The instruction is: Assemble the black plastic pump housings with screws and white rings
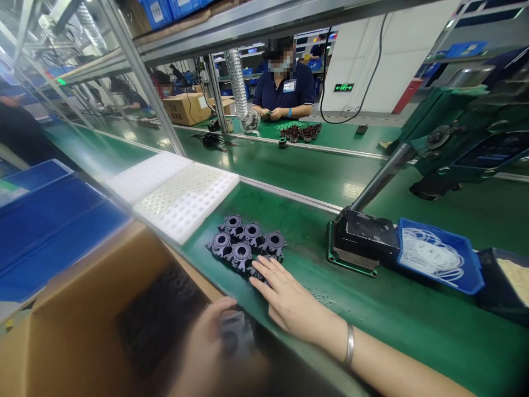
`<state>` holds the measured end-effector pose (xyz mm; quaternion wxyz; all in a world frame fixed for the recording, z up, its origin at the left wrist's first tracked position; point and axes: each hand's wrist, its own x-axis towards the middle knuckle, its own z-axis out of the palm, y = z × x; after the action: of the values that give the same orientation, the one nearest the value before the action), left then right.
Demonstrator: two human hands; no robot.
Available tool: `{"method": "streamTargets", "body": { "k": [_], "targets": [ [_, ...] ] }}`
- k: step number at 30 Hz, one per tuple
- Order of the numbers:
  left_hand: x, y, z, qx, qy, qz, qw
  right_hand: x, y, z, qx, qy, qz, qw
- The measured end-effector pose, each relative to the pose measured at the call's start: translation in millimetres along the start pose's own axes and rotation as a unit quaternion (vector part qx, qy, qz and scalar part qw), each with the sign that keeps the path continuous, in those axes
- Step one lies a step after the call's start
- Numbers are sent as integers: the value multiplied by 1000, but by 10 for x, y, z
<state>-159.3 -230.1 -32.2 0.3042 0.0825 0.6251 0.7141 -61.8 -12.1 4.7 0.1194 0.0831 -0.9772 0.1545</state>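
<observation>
Several dark round plastic parts [247, 242] lie grouped on the green workbench [372, 309]. My right hand [285, 298] rests flat on the bench with its fingers stretched out, fingertips touching the nearest part of the group. A metal bangle sits on that wrist. My left hand [206, 342] is low in the picture, blurred, above an open cardboard box [82, 309] that holds more dark parts. Its fingers seem curled round a dark part [233, 331], though the blur hides the grip.
White foam trays [182, 193] lie left of the parts. A black press base [363, 240], a blue bin of white rings [438, 256] and a green machine [467, 138] stand to the right. Blue bins [45, 220] sit left. A person in a dark shirt [285, 88] works opposite.
</observation>
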Motion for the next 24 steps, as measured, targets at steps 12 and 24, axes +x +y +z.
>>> {"method": "streamTargets", "body": {
  "k": [12,24],
  "targets": [
    [98,-112,-54,19,-55,17,998,-1,67,-1,35,4,-26,999],
    [246,-41,159,-15,-119,23,993,68,67,-31,59,53,-19,997]
  ]
}}
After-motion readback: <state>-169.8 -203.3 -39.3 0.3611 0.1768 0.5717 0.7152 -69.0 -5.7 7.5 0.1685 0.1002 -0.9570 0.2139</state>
